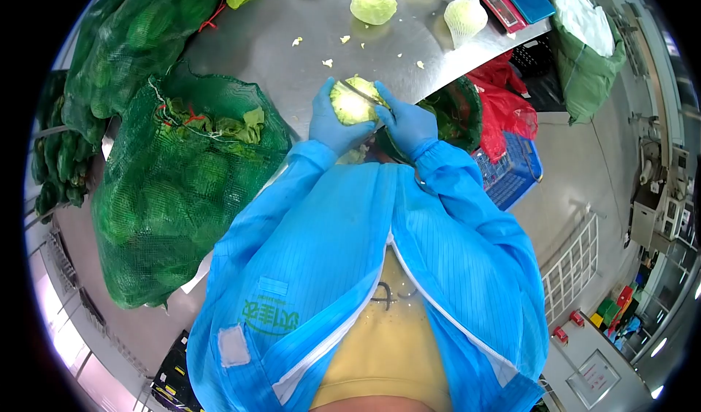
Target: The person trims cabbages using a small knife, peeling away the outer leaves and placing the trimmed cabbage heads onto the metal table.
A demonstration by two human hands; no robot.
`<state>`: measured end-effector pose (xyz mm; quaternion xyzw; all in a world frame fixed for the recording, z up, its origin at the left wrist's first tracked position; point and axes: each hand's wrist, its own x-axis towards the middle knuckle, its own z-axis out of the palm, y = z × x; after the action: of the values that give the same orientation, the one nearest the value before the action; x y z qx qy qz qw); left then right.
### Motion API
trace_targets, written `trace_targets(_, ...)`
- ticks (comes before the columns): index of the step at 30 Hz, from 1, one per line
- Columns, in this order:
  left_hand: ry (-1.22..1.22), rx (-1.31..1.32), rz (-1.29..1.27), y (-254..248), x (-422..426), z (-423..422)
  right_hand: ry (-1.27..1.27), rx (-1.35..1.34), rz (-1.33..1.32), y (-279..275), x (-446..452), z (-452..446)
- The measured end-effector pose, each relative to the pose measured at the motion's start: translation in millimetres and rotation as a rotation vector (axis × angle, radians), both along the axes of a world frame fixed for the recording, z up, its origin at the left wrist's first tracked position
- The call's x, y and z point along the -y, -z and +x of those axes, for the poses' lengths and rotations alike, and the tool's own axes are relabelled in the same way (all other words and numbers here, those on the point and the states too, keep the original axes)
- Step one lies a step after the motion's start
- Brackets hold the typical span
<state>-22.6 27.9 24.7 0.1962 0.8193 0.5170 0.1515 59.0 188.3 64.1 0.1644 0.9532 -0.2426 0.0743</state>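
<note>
Both hands wear blue gloves and meet at the near edge of the metal table [270, 40]. My left hand [333, 124] is wrapped round a pale green cabbage [349, 107], its cut side facing up. A knife [359, 92] lies across the top of that cabbage. My right hand [409, 125] is closed at the knife's near end, on the right side of the cabbage; its handle is mostly hidden by the fingers. Small leaf scraps [328, 63] lie on the table beyond my hands.
A whole cabbage [373, 5] and a net-wrapped one [466, 18] sit farther back, near a red and blue device [504, 0]. Green mesh sacks [161, 200] fill the left. At right are a red bag [504, 105], a blue basket [515, 167] and a green sack [591, 69].
</note>
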Motion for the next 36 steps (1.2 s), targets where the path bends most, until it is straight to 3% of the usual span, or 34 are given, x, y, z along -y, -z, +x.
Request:
trace_targets(4,0.024,-0.050,-0.054,-4,-3,1,0.154,-0.069,-0.070,12,-1,2)
trace_targets(9,0.115,-0.303,-0.048,7,1,10,0.408,-0.165,-0.262,45,-14,0)
trace_targets(13,0.204,-0.307,0.023,11,11,3,0.535,-0.246,-0.410,60,-14,-13)
trace_targets(16,0.251,-0.279,0.086,10,18,1,0.612,-0.233,-0.434,87,-14,-25)
trace_targets(19,0.175,-0.229,-0.014,-8,29,1,0.714,-0.263,-0.442,104,-24,-12)
trace_targets(21,0.189,0.089,0.014,-11,35,-1,0.790,-0.310,-0.509,131,-28,3)
trace_targets(22,0.181,0.091,0.014,-11,36,0,0.870,-0.358,-0.577,130,-24,7)
trace_targets(24,0.038,0.429,0.246,-11,35,0,0.887,-0.388,-0.529,115,-15,18)
trace_targets(26,0.001,0.433,0.357,8,29,1,0.795,-0.416,-0.445,89,-6,26)
trace_targets(28,-0.096,0.216,0.341,12,15,7,0.755,-0.532,-0.496,85,0,29)
trace_targets(31,-0.214,0.298,0.281,3,11,3,0.714,-0.566,-0.499,87,-3,31)
trace_targets(33,-0.261,0.358,0.311,3,11,-1,0.924,-0.476,-0.374,101,-19,34)
trace_targets(34,-0.150,0.252,0.229,6,13,-6,0.999,-0.571,-0.479,109,-29,37)
trace_targets(36,-0.043,0.151,0.148,9,14,-10,1.072,-0.450,-0.555,163,-74,57)
